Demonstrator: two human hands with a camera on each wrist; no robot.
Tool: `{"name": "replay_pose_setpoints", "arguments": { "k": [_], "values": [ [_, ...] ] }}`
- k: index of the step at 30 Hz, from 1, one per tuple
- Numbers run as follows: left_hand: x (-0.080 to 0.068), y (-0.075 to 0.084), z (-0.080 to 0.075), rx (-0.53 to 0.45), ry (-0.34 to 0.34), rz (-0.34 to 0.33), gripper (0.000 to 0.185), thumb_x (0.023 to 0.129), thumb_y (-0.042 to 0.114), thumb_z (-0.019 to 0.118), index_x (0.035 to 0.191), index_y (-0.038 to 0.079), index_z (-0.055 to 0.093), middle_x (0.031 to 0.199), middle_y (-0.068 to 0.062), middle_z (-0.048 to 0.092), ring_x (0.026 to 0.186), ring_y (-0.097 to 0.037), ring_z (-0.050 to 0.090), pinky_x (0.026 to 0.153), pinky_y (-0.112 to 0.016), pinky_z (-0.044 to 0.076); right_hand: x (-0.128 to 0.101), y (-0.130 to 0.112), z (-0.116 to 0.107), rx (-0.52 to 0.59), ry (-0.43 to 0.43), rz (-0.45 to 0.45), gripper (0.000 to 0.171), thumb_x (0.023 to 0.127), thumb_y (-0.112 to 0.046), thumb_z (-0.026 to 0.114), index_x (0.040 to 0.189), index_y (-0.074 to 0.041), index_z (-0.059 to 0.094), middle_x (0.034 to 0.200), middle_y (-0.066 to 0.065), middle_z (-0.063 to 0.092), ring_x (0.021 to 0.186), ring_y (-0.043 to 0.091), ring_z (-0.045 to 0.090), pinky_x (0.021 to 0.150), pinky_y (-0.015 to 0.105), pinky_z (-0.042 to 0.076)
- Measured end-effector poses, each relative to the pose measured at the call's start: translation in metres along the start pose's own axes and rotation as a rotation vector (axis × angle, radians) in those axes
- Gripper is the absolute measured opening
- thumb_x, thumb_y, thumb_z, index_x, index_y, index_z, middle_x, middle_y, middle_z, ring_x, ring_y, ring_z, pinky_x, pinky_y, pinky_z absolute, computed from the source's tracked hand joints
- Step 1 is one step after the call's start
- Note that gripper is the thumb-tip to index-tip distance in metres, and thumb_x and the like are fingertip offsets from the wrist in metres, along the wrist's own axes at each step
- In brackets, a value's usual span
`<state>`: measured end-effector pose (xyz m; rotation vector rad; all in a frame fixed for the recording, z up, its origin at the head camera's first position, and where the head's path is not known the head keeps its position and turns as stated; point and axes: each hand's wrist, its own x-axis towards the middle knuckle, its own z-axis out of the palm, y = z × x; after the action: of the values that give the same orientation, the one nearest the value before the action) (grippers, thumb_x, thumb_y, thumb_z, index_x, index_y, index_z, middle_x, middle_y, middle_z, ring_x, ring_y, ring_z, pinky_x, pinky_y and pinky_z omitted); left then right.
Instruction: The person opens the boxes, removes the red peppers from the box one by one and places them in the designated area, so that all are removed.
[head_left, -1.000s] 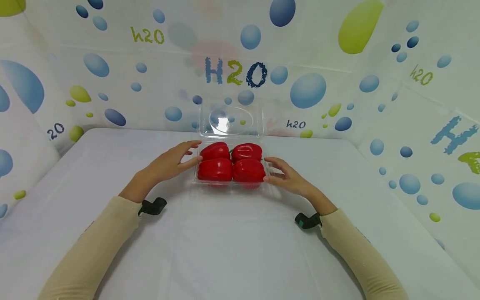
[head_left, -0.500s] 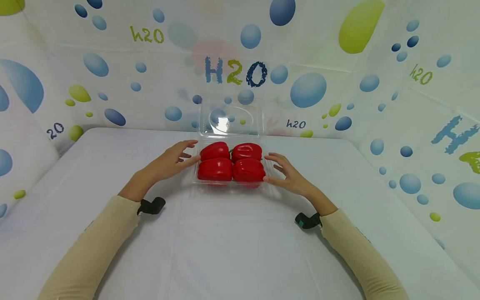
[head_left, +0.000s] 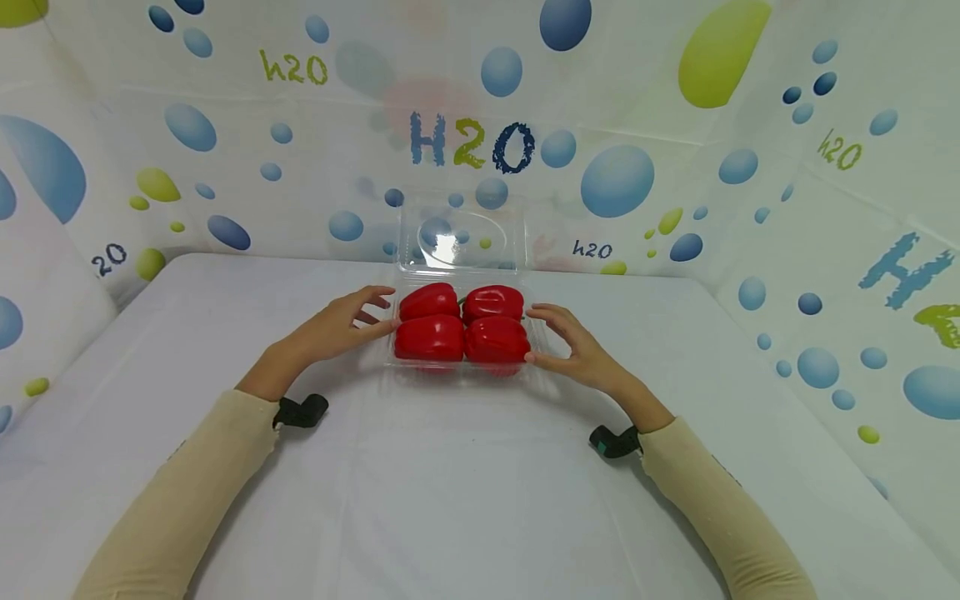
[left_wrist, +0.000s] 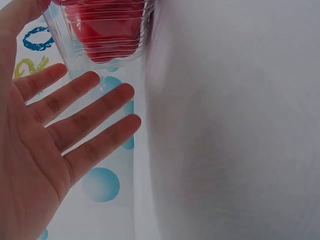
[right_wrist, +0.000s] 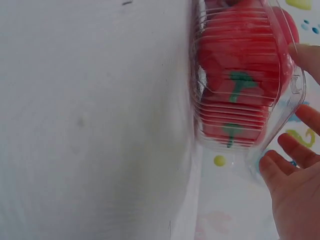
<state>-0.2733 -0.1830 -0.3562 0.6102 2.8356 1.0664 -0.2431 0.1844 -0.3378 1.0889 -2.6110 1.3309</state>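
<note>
A clear plastic clamshell box [head_left: 461,367] stands on the table with its lid [head_left: 495,258] raised at the back. Several red bell peppers fill it in two rows, such as the front left pepper [head_left: 429,338] and the front right pepper [head_left: 497,340]. My left hand [head_left: 343,323] is at the box's left side, thumb tip at the rim, the other fingers spread and nearly straight. On the right side, my right hand [head_left: 576,348] has its thumb at the rim beside a pepper, fingers extended loosely. Green stems [right_wrist: 240,85] show through the ribbed wall in the right wrist view.
A white cloth covers the table [head_left: 450,500]. Behind it hangs a white backdrop [head_left: 330,150] with blue and green drops and H2O lettering, close behind the raised lid. Each wrist carries a black camera mount, such as the left mount [head_left: 303,412].
Both hands stay beside the box with only slight finger shifts; the left fingertips have drawn a little to the left. The box, lid and peppers have stayed in place.
</note>
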Motion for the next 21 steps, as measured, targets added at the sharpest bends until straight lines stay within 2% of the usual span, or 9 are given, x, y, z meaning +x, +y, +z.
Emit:
{"name": "replay_pose_setpoints", "arguments": {
  "k": [9,16,21],
  "values": [
    [0.001,-0.007,0.002,-0.108,0.043,0.092,0.055,0.089,0.030,0.061,0.136,0.011,0.041,0.126,-0.016,0.054,0.106,-0.032,0.059,0.090,-0.047,0.051,0.002,-0.002,0.004,-0.037,0.056,-0.122,0.054,0.078,0.005,0.067,0.127,0.009,0.044,0.135,0.026,0.040,0.127,0.037,0.036,0.102,0.057,0.036],
    [0.000,-0.010,0.002,-0.196,0.055,0.110,0.048,0.088,0.023,0.064,0.132,0.009,0.048,0.120,-0.017,0.058,0.101,-0.031,0.062,0.088,-0.044,0.052,0.004,-0.006,0.005,-0.046,0.056,-0.152,0.053,0.078,0.005,0.068,0.126,0.009,0.046,0.133,0.029,0.041,0.125,0.036,0.039,0.100,0.056,0.038],
    [0.002,-0.013,0.004,-0.227,0.055,0.110,0.046,0.087,0.023,0.065,0.129,0.009,0.051,0.115,-0.015,0.060,0.099,-0.029,0.063,0.085,-0.038,0.054,0.002,-0.006,0.007,-0.052,0.042,-0.167,0.051,0.079,0.005,0.067,0.125,0.009,0.046,0.131,0.028,0.043,0.124,0.036,0.040,0.099,0.058,0.038]
  ]
}}
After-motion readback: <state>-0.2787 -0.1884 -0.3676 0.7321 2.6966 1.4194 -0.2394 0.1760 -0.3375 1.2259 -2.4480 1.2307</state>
